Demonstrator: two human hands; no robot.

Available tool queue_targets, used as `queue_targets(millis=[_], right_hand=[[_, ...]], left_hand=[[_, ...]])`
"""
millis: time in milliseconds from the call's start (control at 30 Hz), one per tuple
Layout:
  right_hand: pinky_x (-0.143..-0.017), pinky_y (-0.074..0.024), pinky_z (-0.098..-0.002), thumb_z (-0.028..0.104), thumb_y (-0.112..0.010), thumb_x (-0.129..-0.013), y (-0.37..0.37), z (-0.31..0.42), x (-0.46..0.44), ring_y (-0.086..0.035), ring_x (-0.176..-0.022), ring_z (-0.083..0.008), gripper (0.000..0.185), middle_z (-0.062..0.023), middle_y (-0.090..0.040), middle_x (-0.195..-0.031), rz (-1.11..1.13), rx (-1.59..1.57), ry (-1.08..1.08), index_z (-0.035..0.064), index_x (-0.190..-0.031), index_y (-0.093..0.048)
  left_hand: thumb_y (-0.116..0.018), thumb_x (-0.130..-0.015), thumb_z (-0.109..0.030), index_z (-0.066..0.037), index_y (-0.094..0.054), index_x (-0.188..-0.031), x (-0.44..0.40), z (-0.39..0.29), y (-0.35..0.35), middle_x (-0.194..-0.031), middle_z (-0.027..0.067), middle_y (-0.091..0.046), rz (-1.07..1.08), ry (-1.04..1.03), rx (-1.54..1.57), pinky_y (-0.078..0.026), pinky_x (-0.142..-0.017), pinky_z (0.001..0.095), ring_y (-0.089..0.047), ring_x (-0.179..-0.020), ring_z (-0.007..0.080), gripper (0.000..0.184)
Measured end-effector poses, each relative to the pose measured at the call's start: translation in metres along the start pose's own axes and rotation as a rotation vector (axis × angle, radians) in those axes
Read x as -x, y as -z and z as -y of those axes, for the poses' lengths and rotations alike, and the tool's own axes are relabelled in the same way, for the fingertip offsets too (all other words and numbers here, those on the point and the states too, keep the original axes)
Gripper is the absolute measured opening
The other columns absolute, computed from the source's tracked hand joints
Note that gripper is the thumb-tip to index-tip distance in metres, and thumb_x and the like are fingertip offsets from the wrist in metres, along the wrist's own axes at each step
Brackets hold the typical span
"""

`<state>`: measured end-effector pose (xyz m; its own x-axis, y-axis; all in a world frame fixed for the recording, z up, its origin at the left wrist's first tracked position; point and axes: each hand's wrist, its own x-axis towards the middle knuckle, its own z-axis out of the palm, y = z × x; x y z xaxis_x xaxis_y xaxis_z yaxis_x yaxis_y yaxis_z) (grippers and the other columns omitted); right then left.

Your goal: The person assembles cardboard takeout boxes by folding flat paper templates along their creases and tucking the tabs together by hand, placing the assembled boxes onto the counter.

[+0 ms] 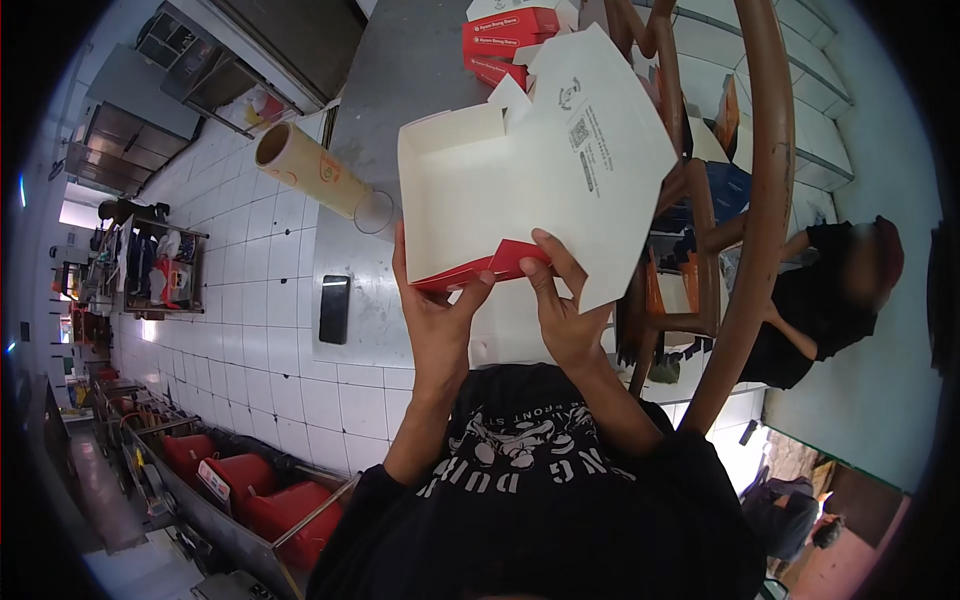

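A partly folded paper food box [470, 190], white inside with a red outside, is held up before me over the metal table. Its wide white lid flap [595, 150], printed with small dark text and a square code, stands open to the right. My left hand [440, 325] grips the box's near left corner, thumb on the red front edge. With its thumb and fingers, my right hand [562, 300] pinches the red side flap [520, 257] at the near right corner. The outer side of the box is hidden from me.
On the grey metal table [350, 120] are a black phone [334, 310], a tall tan printed cylinder [310, 172] and stacked red boxes [508, 45]. A brown-framed rack [765, 200] stands at right. Beyond it is a person in black [820, 300]. Red containers [290, 510] sit lower left.
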<state>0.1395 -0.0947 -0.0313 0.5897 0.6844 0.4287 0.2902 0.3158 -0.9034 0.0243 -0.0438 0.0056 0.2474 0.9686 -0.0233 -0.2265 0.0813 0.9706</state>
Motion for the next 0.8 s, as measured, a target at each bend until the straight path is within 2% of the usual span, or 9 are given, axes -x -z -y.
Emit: queue_targets(millis=[133,367,467,533,567,600,667,700,800], right_hand=[[-0.08,-0.0499,-0.0272,0.005,-0.063,-0.086,0.007,0.002,-0.003,-0.06,-0.093,-0.0158,0.043,-0.0121,-0.064,-0.105,0.085,0.043,0.031,-0.0099,-0.118,-0.038],[-0.077,-0.0514,-0.0309,0.009,-0.064,-0.081,0.008,-0.014,0.002,-0.056,-0.1,-0.0294,0.025,-0.0163,-0.056,-0.11,0.323,0.171,0.057,0.0075,-0.106,-0.063],[-0.076,-0.0501,-0.035,0.005,-0.06,-0.079,0.01,-0.011,0.005,-0.053,-0.102,-0.0323,0.022,-0.0192,-0.05,-0.115,0.205,0.172,0.043,0.0089,-0.099,-0.066],[-0.076,-0.0493,-0.0373,0.002,-0.057,-0.078,0.012,-0.016,0.009,-0.053,-0.103,-0.0326,0.021,-0.0206,-0.047,-0.118,0.127,0.117,-0.003,0.008,-0.097,-0.066],[-0.076,-0.0489,-0.0374,0.001,-0.057,-0.077,0.015,-0.02,0.013,-0.052,-0.102,-0.0332,0.021,-0.0218,-0.045,-0.119,0.153,0.12,0.001,0.0079,-0.095,-0.065],[-0.077,-0.0491,-0.0373,0.001,-0.057,-0.076,0.015,-0.023,0.016,-0.052,-0.101,-0.0329,0.021,-0.022,-0.045,-0.118,0.154,0.117,0.014,0.008,-0.094,-0.065],[-0.077,-0.0496,-0.0371,0.001,-0.056,-0.074,0.019,-0.02,0.021,-0.053,-0.099,-0.0322,0.02,-0.0225,-0.044,-0.117,0.151,0.113,0.062,0.008,-0.091,-0.064],[-0.077,-0.0499,-0.037,0.001,-0.056,-0.074,0.019,-0.019,0.024,-0.054,-0.098,-0.0319,0.02,-0.0227,-0.044,-0.117,0.16,0.102,0.078,0.008,-0.09,-0.064],[-0.078,-0.0508,-0.0371,0.003,-0.057,-0.071,0.019,-0.015,0.032,-0.056,-0.095,-0.0299,0.019,-0.0204,-0.045,-0.116,0.25,0.043,0.059,0.0095,-0.087,-0.065]], left_hand=[[-0.069,-0.072,0.007,-0.003,-0.013,-0.142,0.001,0.001,-0.002,-0.131,0.0142,-0.038,0.012,-0.078,-0.083,-0.048,-0.091,0.0321,-0.049,-0.114,0.0211,0.09],[-0.069,-0.069,0.011,-0.004,-0.012,-0.142,0.001,0.001,-0.011,-0.135,0.0141,-0.033,0.023,-0.116,-0.128,-0.05,-0.088,0.0337,-0.047,-0.116,0.0223,0.095],[-0.065,-0.079,-0.003,-0.006,-0.011,-0.143,0.005,0.002,-0.012,-0.139,0.0141,-0.027,0.065,-0.186,-0.212,-0.049,-0.089,0.0396,-0.044,-0.12,0.0241,0.083],[-0.047,-0.093,-0.04,-0.008,-0.013,-0.143,0.004,-0.004,-0.01,-0.137,0.012,-0.036,-0.022,-0.005,0.051,-0.04,-0.1,0.0383,-0.045,-0.121,0.0266,0.069],[-0.027,-0.094,-0.054,-0.008,-0.015,-0.143,-0.002,-0.002,-0.007,-0.137,0.0125,-0.038,-0.053,-0.066,0.005,-0.041,-0.099,0.0393,-0.043,-0.124,0.0271,0.068],[-0.027,-0.094,-0.054,-0.008,-0.015,-0.143,-0.011,-0.002,0.0,-0.137,0.0125,-0.038,-0.068,-0.077,-0.001,-0.041,-0.099,0.0393,-0.043,-0.124,0.0271,0.068],[-0.029,-0.096,-0.048,-0.005,-0.022,-0.14,-0.033,-0.005,0.021,-0.134,0.0132,-0.041,-0.08,-0.008,0.384,-0.045,-0.095,0.0387,-0.044,-0.123,0.0254,0.062],[-0.03,-0.097,-0.042,-0.003,-0.033,-0.135,-0.045,-0.003,0.026,-0.128,0.0147,-0.047,-0.105,-0.068,0.496,-0.051,-0.086,0.036,-0.053,-0.113,0.0242,0.055],[-0.031,-0.098,-0.037,-0.002,-0.039,-0.13,-0.067,0.004,0.054,-0.119,0.0148,-0.052,-0.065,-0.171,0.229,-0.054,-0.078,0.0322,-0.059,-0.102,0.0229,0.049]])
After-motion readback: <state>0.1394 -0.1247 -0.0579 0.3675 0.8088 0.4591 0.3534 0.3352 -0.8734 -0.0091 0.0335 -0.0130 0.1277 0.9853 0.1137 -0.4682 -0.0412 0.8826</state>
